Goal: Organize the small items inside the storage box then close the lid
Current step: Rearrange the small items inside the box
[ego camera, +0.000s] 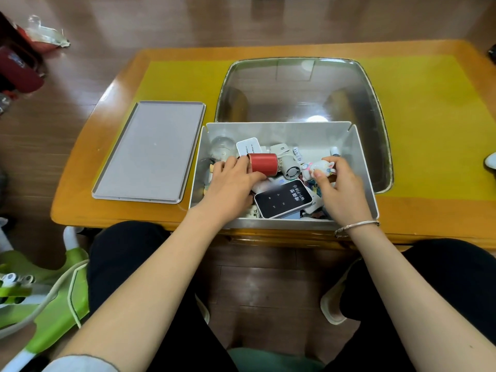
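1. Both forearms reaching up from the lap into the storage box (365, 167) at the table's (88, 167) near edge.
2. Left hand (230, 183) curled round a red cylinder (261, 162), among jumbled gadgets.
3. Right hand (341, 186) pinching a little white figurine (320, 167).
4. Black Wi-Fi gadget (283, 200) lying between them.
5. Lid (150, 151) off, flat just left of the box.

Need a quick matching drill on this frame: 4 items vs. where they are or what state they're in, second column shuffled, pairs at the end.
Things:
1. lid
2. red cylinder
3. white figurine
4. WiFi device

Places/states:
A. pinched by right hand
B. flat on table, left of storage box
C. lying screen-up between both hands
D. touched by left hand fingers

Pairs: 1-B, 2-D, 3-A, 4-C
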